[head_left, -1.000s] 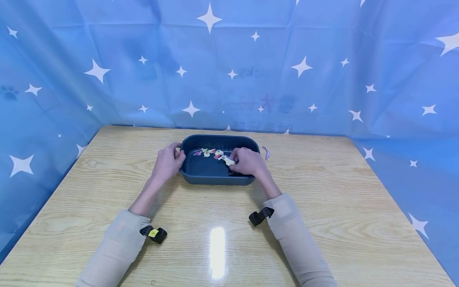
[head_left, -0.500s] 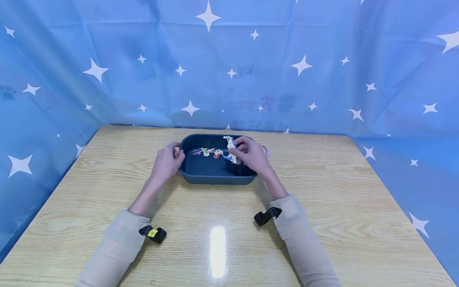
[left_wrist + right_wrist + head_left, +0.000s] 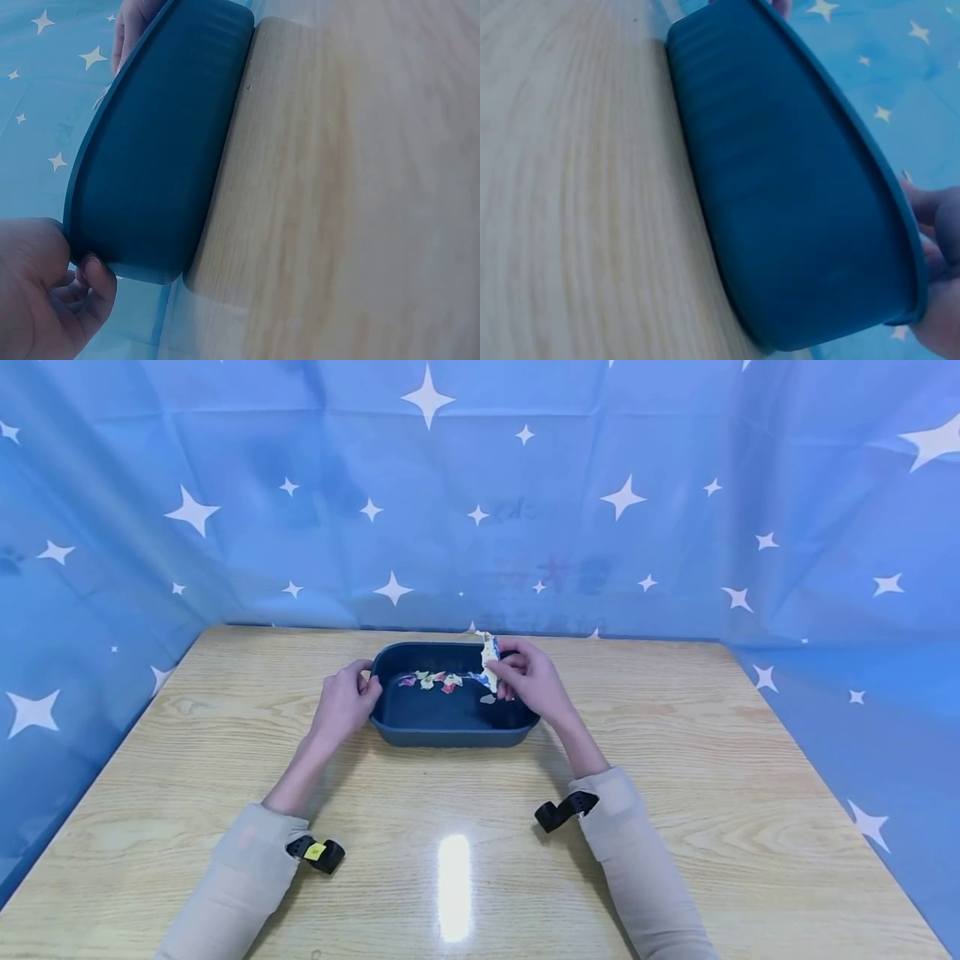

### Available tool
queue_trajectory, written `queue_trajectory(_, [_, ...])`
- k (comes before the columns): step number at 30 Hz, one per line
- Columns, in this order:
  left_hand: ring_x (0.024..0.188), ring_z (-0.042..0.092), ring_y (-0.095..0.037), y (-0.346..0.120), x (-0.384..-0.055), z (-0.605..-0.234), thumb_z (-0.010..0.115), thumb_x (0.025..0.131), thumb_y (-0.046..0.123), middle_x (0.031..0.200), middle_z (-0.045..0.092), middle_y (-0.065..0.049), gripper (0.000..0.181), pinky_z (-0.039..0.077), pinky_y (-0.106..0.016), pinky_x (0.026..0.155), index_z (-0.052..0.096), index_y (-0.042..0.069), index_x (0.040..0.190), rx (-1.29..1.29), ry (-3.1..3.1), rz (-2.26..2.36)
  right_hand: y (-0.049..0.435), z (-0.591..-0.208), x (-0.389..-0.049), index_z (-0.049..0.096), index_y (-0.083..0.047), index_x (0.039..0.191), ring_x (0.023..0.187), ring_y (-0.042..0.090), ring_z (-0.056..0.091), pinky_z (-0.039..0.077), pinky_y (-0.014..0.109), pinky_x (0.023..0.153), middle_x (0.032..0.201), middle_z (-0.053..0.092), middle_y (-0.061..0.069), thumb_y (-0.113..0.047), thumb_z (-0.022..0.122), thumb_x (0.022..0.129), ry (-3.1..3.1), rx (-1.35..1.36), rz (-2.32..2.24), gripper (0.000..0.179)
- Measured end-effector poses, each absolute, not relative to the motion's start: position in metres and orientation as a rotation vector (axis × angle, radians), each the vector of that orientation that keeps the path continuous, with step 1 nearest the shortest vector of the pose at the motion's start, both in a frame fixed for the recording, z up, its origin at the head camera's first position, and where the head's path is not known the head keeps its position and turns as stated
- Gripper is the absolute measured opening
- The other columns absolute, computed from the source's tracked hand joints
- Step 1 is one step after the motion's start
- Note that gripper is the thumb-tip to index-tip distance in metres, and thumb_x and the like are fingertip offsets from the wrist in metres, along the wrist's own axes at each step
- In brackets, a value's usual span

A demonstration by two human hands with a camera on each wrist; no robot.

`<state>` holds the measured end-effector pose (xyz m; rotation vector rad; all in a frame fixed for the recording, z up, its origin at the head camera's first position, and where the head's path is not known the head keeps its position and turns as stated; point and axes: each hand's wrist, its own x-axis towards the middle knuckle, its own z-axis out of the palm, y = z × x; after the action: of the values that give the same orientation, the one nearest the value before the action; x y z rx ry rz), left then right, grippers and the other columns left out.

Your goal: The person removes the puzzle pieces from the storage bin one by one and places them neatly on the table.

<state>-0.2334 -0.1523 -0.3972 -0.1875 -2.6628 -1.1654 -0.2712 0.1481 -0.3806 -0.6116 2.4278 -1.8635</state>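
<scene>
A dark blue rectangular basin (image 3: 420, 737) with rounded corners stands on the table. My left hand (image 3: 345, 697) grips its left rim, thumb on one side and fingers on the other, as the left wrist view of the basin wall (image 3: 157, 150) also shows. Above the basin's right part, my right hand (image 3: 534, 681) pinches a ragged cream-and-blue scrap (image 3: 490, 662), held upright. Several crumpled colourful scraps (image 3: 431, 681) lie in a row on the basin floor. A small pale piece (image 3: 487, 699) lies below the held scrap. In the right wrist view the basin wall hides most of the right hand (image 3: 945, 262).
The wooden table (image 3: 420, 827) reaches back to a blue curtain (image 3: 330, 543) with white stars. Black wrist cameras sit on both forearms, the left camera (image 3: 322, 853) over the near left of the table and the right camera (image 3: 558, 812) over the near right.
My right hand has lifted the cream-and-blue scrap from the basin floor and turned it upright. The purple strip right of the basin is now hidden. My left hand keeps its hold on the rim.
</scene>
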Motion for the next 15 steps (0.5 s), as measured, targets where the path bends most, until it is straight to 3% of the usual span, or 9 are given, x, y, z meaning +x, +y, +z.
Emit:
queue_trajectory(6, [0.051,0.046,-0.018,-0.153,-0.233,-0.397,0.05,0.098,0.008,0.061,0.045,-0.001,0.037,0.041,-0.033,0.057,0.06,-0.012,0.127,-0.189,-2.66,-1.165,0.152,-0.376,-0.272,0.05,0.005,0.136,0.06,0.02,0.064,0.055,0.033,0.062,0.094,0.068,0.022,-0.008,0.06,0.102,2.399,-0.598,-1.869,0.038])
queue_trajectory(11, [0.051,0.046,-0.018,-0.152,-0.233,-0.397,0.05,0.098,0.008,0.061,0.044,0.0,0.037,0.041,-0.033,0.058,0.06,-0.012,0.128,-0.185,-2.664,-1.166,0.16,-0.369,-0.273,0.05,0.004,0.135,0.063,0.019,0.064,0.057,0.039,0.067,0.095,0.068,0.02,-0.009,0.06,0.102,2.418,-0.549,-1.873,0.037])
queue_trajectory(15, [0.051,0.046,-0.017,-0.153,-0.233,-0.397,0.05,0.098,0.008,0.061,0.044,0.0,0.037,0.041,-0.033,0.057,0.06,-0.011,0.128,-0.177,-2.665,-1.172,0.17,-0.365,-0.275,0.051,0.003,0.134,0.064,0.019,0.065,0.055,0.034,0.063,0.093,0.068,0.015,-0.013,0.062,0.101,2.421,-0.493,-1.925,0.038])
